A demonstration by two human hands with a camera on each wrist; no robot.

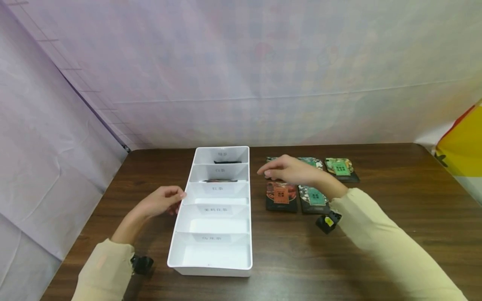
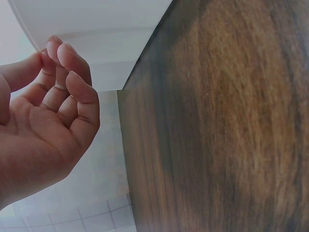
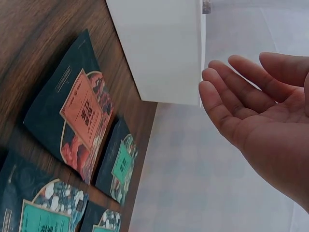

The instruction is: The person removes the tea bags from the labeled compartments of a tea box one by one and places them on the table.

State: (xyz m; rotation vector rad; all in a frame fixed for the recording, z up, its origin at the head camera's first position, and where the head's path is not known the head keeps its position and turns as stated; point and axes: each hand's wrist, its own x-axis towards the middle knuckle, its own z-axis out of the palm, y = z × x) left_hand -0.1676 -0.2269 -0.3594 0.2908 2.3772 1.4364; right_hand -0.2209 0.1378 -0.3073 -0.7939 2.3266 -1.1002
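Observation:
A white box [image 1: 220, 249] with several labelled compartments stands lengthwise on the table. My left hand [image 1: 162, 200] is at its left rim; thumb and forefinger meet at the edge and pinch it, the other fingers bent outside the wall [image 2: 106, 29]. Dark tea packets stand in the two far compartments, one packet [image 1: 220, 181] in the second. My right hand [image 1: 288, 169], empty with fingers loosely extended, hovers right of the box above the laid-out tea packets. Nearest it are a packet with a red label [image 1: 281, 196] and one with a teal label [image 1: 314, 198]. It partly hides the back row.
A packet with a green label [image 1: 340, 168] lies at the right end of the back row. The brown wooden table [image 1: 395, 184] ends at a pale hanging cloth [image 1: 241, 83]. Something yellow and red [image 1: 461, 146] is beyond the table's right edge.

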